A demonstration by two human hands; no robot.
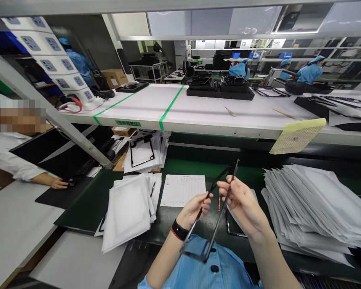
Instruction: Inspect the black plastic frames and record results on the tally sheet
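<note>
Your black frame (216, 224) is held edge-on above the green surface (186, 160), probably so you can look along its thin rails. Left hand (195, 208) and right hand (243, 200) each pinch a rail near its top. White bags (313, 208) lie right of it.

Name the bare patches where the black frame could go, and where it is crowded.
Bare: green mat between the printed sheet and the right bag pile; white shelf between its green tapes. Crowded: left bag stack.
</note>
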